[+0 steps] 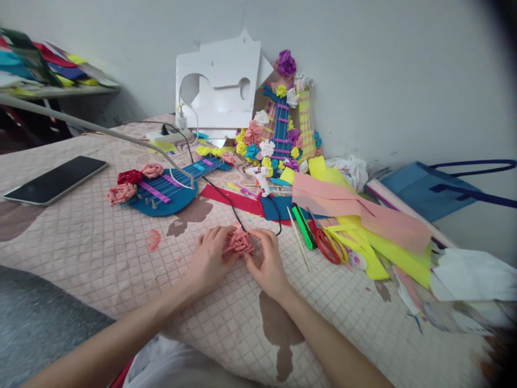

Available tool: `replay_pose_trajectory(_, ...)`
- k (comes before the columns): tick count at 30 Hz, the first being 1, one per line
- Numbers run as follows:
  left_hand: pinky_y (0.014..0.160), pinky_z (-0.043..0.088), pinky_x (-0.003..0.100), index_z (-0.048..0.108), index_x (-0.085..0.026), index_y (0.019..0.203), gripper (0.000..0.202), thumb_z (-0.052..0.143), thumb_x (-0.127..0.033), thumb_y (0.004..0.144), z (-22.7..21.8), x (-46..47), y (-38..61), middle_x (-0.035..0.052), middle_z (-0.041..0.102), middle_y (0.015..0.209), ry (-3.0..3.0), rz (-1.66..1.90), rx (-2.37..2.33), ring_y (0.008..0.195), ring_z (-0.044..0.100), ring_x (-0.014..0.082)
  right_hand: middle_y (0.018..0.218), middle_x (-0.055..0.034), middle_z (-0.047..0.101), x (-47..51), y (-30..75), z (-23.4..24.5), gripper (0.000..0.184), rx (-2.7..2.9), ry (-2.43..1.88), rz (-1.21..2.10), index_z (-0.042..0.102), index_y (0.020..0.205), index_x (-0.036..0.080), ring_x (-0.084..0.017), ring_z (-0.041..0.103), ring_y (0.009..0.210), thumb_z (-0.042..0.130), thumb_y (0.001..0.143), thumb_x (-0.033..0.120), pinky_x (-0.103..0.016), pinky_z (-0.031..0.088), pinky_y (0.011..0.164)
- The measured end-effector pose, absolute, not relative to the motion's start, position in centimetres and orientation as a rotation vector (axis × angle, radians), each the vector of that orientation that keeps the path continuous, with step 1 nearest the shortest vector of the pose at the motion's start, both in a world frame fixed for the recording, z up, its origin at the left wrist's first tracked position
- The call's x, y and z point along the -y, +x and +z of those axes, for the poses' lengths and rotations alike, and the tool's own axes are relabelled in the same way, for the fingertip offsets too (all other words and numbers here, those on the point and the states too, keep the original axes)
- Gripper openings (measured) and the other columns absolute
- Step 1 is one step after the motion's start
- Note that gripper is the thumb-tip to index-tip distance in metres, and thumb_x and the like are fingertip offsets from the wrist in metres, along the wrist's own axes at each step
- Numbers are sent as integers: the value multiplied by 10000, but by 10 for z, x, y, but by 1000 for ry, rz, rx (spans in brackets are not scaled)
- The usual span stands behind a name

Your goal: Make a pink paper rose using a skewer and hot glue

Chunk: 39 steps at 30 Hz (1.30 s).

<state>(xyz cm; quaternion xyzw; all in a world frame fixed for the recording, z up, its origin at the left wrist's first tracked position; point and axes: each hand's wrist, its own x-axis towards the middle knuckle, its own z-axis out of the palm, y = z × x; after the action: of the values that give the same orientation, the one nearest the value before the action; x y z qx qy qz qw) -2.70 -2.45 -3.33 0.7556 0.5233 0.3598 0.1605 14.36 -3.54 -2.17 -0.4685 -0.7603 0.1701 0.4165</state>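
Between my two hands, low over the quilted tablecloth (133, 245), is a pink paper flower (241, 243) with crumpled petals. The fingers of my left hand (214, 250) wrap its left side. My right hand (266, 258) pinches its right edge with thumb and forefinger. Farther left lies a blue toy guitar (177, 194) with strings, purple strips, and red and pink paper flowers at its lower end. Beyond my hands a white glue gun (260, 178) stands on the table, its black cord running close to my fingers.
A phone (56, 179) lies at left. To the right are a wooden stick (299, 238), a green cutter (305, 225), red-handled scissors (328, 245), tape (357, 260) and pink paper (363, 207). Flower-covered guitars (281, 129) lean against the wall. A white cable (100, 128) crosses the upper left.
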Motion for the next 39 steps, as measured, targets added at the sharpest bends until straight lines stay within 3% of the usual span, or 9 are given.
replay_pose_trajectory(17, 852, 377, 384, 458, -265, 1214, 466, 634, -175, 793, -38, 22, -27, 41, 616, 1132, 2163, 1037, -1502, 1058, 571, 251, 1143, -95, 517, 38, 144, -26, 494, 1867, -1194, 472, 483, 1215, 231, -239, 508, 1094, 550, 752, 72, -394, 496, 871)
replay_pose_trajectory(25, 852, 382, 406, 466, -256, 1200, 436, 638, -199, 804, -33, 24, -27, 43, 617, 1151, 2158, 1014, -1497, 1041, 589, 253, 885, -52, 555, 28, 149, -21, 133, 1786, -1308, 406, 597, 873, 196, -190, 552, 843, 502, 824, 117, -331, 488, 739)
replay_pose_trajectory(39, 853, 395, 407, 484, -239, 1207, 424, 619, -217, 806, -31, 24, -26, 64, 636, 1120, 2159, 1006, -1502, 1024, 588, 258, 812, -30, 577, 20, 146, -23, 110, 1901, -1416, 273, 600, 768, 226, -181, 563, 733, 526, 832, 175, -297, 456, 635)
